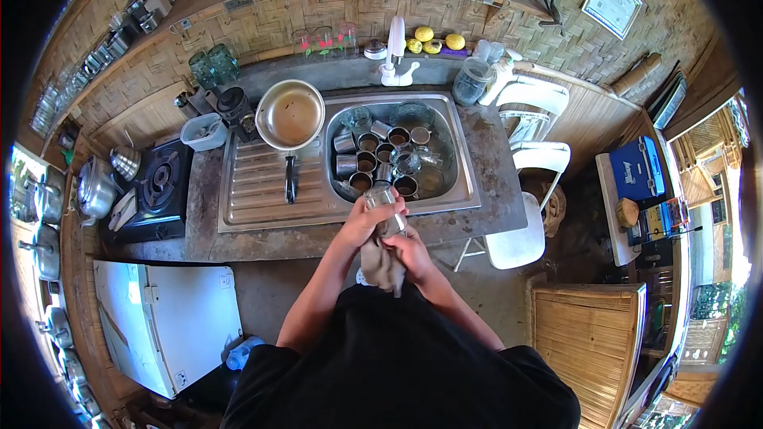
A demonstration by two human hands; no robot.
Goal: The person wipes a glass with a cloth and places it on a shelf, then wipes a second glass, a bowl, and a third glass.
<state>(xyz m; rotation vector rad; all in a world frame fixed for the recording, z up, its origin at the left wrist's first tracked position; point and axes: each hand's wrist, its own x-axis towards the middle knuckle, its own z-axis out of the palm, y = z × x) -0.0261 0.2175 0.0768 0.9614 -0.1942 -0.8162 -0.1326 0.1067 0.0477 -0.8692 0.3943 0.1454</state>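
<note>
In front of my chest, at the sink's front edge, my left hand (367, 221) is closed around a clear glass (380, 197). My right hand (411, 252) grips a greyish-brown cloth (383, 268) against the lower end of the glass. The cloth hangs down towards my black shirt. Just beyond my hands is the steel sink (467, 183), its basin crowded with several metal cups (346, 164) and some glassware. A clear glass bowl (413, 114) sits at the back of the basin.
A steel pan (290, 115) with a black handle rests on the ridged drainboard (258, 191). Behind the basin stands a white faucet (396, 56). A glass jar (472, 81) is at the back right, a gas stove (163, 179) at the left, white folding chairs (517, 238) at the right.
</note>
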